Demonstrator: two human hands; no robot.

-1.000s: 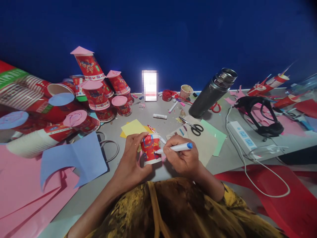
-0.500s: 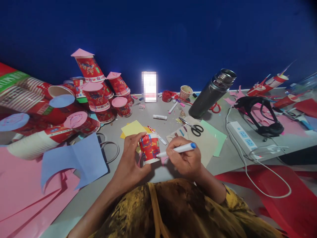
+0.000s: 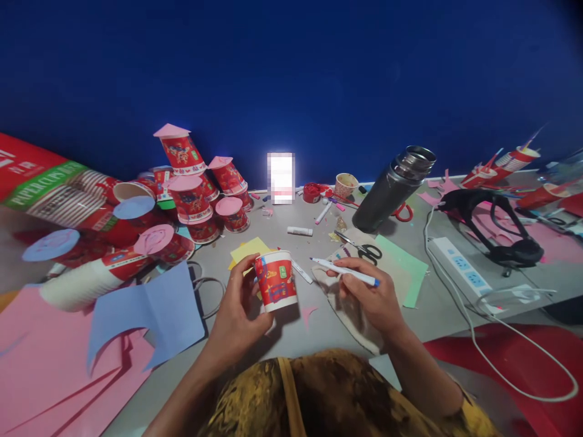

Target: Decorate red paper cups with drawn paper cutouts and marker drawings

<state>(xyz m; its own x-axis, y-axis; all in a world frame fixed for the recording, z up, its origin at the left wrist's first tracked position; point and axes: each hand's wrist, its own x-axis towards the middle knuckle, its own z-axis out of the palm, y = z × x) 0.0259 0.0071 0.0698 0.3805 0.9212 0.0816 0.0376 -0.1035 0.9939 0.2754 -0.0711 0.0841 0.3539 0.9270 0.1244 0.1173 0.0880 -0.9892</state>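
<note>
A red patterned paper cup (image 3: pixel 277 280) with a white rim rests in my left hand (image 3: pixel 240 303), whose fingers and thumb wrap its left side. Blue drawn marks show low on the cup's front. My right hand (image 3: pixel 371 291) grips a white marker (image 3: pixel 346 271) with a blue end, its tip pointing left toward the cup but apart from it. Behind the cup lie yellow paper sheets (image 3: pixel 249 247) and a white pen (image 3: pixel 301 272). Under my right hand is a beige cloth-like piece (image 3: pixel 334 290), with black-handled scissors (image 3: pixel 368 254) just beyond.
Stacked red cups with pink paper tops (image 3: pixel 189 200) stand at the back left. Blue paper (image 3: pixel 150 315) and pink paper (image 3: pixel 59 364) cover the left. A dark thermos (image 3: pixel 387 194) stands back right, near a power strip (image 3: pixel 464 270) and a black headset (image 3: pixel 496 230).
My right hand has drawn the marker away from the cup, to the right. The cup has turned in my left hand. The whole view has shifted slightly.
</note>
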